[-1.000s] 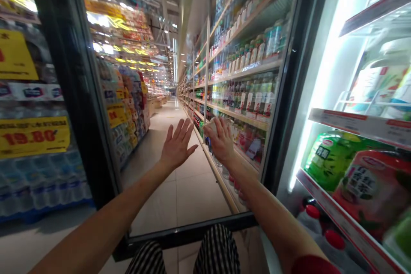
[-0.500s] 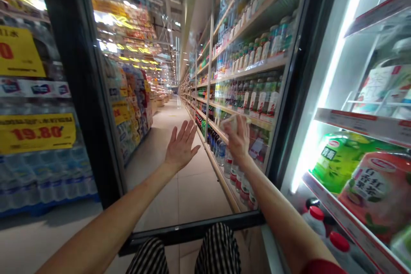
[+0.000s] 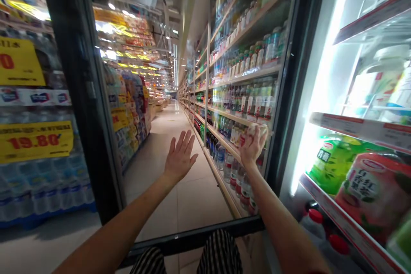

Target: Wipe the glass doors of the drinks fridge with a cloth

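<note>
Before me is a glass door [image 3: 154, 197] in a black frame, through which the aisle shows. My left hand [image 3: 180, 156] lies flat on the pane near its middle, fingers spread, with nothing in it. Near the pane's right side, my right hand [image 3: 252, 150] presses a crumpled whitish cloth [image 3: 261, 129] to the glass. The fingers cover much of the cloth, so its full shape is hidden.
To the right, lit cooler shelves [image 3: 359, 126] hold a green drink pack [image 3: 334, 158], a red drink pack [image 3: 366, 192] and red-capped bottles [image 3: 313, 222]. On the left stand water bottle packs [image 3: 41, 188] under a yellow price sign [image 3: 35, 141]. The door's lower bar [image 3: 189, 234] crosses above my knees.
My right hand has slid rightward across the glass with the cloth, from beside the left hand to near the right frame. My left hand has stayed flat on the pane.
</note>
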`<action>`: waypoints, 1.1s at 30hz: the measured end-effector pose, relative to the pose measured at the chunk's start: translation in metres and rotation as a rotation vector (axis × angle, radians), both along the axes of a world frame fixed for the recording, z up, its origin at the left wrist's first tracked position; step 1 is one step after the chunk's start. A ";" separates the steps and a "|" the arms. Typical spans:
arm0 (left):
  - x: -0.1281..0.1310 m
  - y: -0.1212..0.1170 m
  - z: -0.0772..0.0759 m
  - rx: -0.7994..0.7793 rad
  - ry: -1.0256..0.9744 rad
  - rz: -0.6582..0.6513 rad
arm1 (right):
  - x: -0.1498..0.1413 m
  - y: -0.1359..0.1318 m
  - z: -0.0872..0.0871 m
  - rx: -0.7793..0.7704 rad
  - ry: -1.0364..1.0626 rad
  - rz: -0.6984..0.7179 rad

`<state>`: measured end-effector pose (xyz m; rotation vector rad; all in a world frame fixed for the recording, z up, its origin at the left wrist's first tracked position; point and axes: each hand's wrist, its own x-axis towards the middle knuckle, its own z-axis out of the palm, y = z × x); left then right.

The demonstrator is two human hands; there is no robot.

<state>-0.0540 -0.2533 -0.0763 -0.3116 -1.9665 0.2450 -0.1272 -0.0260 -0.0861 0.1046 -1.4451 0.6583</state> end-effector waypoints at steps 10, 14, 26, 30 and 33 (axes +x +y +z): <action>0.007 -0.007 -0.028 -0.016 -0.049 -0.011 | 0.010 -0.013 -0.022 0.198 -0.003 0.035; 0.008 -0.005 -0.036 0.033 -0.048 -0.020 | 0.017 -0.028 -0.032 0.127 -0.058 0.092; 0.014 -0.009 -0.067 0.064 -0.105 -0.044 | 0.024 -0.025 -0.064 0.157 -0.068 0.042; 0.016 -0.009 -0.067 0.046 -0.108 -0.032 | 0.032 -0.038 -0.082 0.637 -0.104 0.164; 0.018 -0.010 -0.071 0.035 -0.122 -0.033 | 0.025 -0.019 -0.081 0.304 -0.095 0.084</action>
